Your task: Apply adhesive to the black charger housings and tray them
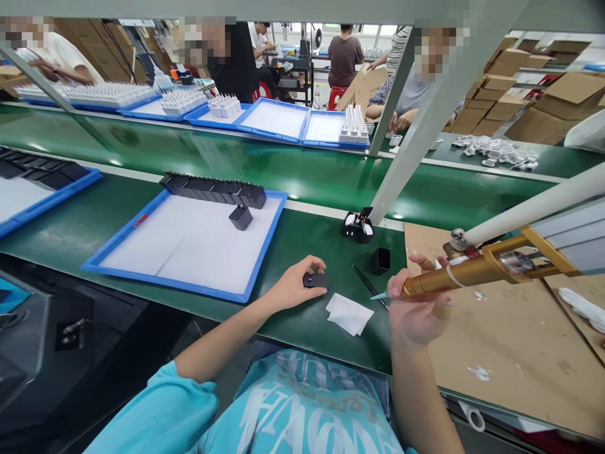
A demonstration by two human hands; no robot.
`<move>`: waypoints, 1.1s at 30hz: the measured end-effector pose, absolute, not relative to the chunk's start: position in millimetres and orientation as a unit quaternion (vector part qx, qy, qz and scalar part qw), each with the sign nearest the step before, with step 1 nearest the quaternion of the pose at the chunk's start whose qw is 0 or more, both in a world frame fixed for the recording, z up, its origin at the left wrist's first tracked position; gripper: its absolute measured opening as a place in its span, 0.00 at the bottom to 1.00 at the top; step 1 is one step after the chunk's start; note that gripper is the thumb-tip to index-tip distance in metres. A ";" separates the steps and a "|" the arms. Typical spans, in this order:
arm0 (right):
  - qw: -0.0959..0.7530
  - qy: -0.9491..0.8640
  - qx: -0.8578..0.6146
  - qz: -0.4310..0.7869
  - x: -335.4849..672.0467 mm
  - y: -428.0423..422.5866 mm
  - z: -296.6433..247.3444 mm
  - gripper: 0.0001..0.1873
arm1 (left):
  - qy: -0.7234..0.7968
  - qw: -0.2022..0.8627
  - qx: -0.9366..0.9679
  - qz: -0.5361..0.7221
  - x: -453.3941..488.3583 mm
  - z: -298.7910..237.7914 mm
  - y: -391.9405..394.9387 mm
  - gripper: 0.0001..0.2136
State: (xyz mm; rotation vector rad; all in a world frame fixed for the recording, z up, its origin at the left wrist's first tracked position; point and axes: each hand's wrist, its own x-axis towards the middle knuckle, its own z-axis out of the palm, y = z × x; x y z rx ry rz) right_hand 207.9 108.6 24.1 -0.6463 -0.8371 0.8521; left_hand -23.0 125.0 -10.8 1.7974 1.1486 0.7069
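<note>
My left hand [293, 285] rests on the green bench and grips a small black block-shaped part [315, 280] between thumb and fingers. My right hand [416, 301] is wrapped round a gold-coloured dispensing gun [467, 271], whose thin pale tip [380, 295] points left towards the part, a short way from it. A white tube [534, 208] runs from the gun up to the right. A folded white cloth [348, 313] lies just below the tip, and black tweezers [368, 285] lie beside it.
A blue-rimmed white tray [189, 243] with a row of black parts [215, 189] sits to the left. A small black cup [380, 260] and a black holder [358, 226] stand behind the hands. Brown cardboard [501, 340] covers the bench at right. Other people work across the green conveyor [236, 157].
</note>
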 end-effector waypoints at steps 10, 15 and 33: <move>0.779 -0.386 -0.300 0.393 207.5 109.8 23.0 0.24 | 0.352 0.630 0.559 0.410 -17.8 -31.2 120.2 0.16; 0.779 -0.387 -0.301 0.391 206.4 108.7 23.7 0.23 | 0.332 0.696 0.548 0.323 -22.4 -27.2 121.9 0.29; 0.776 -0.393 -0.302 0.391 208.4 107.5 23.5 0.21 | 0.410 0.522 0.708 0.242 -36.3 -16.3 105.0 0.40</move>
